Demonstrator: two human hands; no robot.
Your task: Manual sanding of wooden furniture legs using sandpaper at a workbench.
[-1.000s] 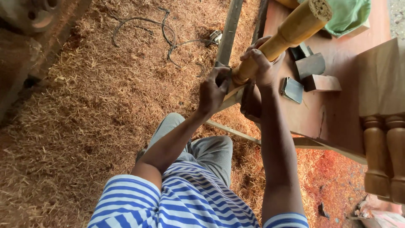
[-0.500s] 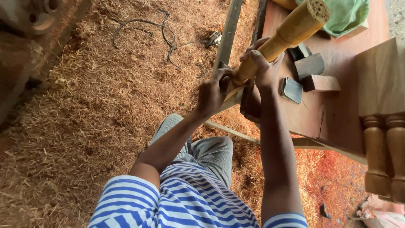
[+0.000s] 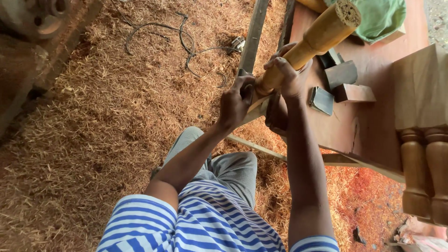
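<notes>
Right now I'm clamping both my right hand and left hand around the turned wooden leg at the bench edge; loosening fingers could drop it.

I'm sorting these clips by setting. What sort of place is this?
Probably a woodturning workshop: wood shavings cover the floor, both hands grip a turned wooden leg, and more turned legs and wood blocks lie on the workbench.

We see soft, even daylight | brightest on the wood shavings at left | dim shade under the workbench | no glare | sharp focus, slight wide-angle stretch at our edges
</notes>
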